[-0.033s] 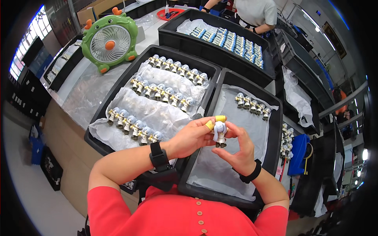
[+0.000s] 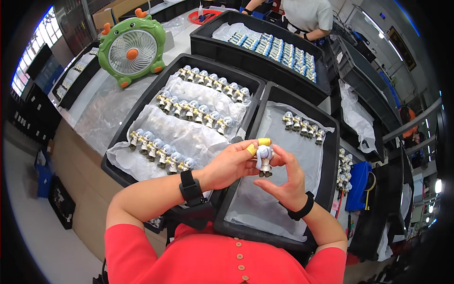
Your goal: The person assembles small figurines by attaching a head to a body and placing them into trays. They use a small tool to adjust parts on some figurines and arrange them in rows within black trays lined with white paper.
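- pretty bright and crisp in the middle
- window [image 2: 37, 51] upper left is basically blown out
- lamps [image 2: 439, 185] glare along the right, where it's way darker
- fisheye bends everything near the rim, corners go full black

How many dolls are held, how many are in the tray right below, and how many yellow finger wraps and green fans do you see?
Held doll: 1
Dolls in the tray below: 5
Yellow finger wraps: 2
Green fan: 1
Total: 9
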Demonstrator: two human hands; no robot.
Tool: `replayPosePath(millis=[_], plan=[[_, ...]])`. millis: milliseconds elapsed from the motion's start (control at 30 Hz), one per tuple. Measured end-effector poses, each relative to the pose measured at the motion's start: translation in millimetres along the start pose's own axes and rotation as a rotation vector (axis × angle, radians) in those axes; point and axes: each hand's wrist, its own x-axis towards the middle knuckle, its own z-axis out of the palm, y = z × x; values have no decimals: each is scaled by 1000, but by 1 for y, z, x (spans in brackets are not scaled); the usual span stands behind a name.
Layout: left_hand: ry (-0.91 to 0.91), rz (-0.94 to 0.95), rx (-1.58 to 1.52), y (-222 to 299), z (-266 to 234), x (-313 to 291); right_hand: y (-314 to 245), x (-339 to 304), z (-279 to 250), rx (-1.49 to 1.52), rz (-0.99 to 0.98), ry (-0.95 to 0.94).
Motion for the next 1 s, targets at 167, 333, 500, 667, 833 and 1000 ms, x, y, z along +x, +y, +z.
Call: replayPosePath(millis=[167, 333, 500, 667, 833, 1000], plan=[[-10, 9, -36, 1, -1, 0, 1, -2, 3, 52, 9, -6], [-11, 12, -58, -1, -3, 1, 2, -4, 3, 60, 29, -1], [1, 18, -69, 0, -2, 1, 1, -5, 4, 68, 40, 31], [33, 16, -43, 3, -1, -1, 1, -5, 1, 33, 68, 49], [56, 40, -61, 2, -3, 1, 6, -6, -1, 33, 121, 95], [65, 48, -74, 1, -3, 1, 6, -4, -4, 26, 114, 87]])
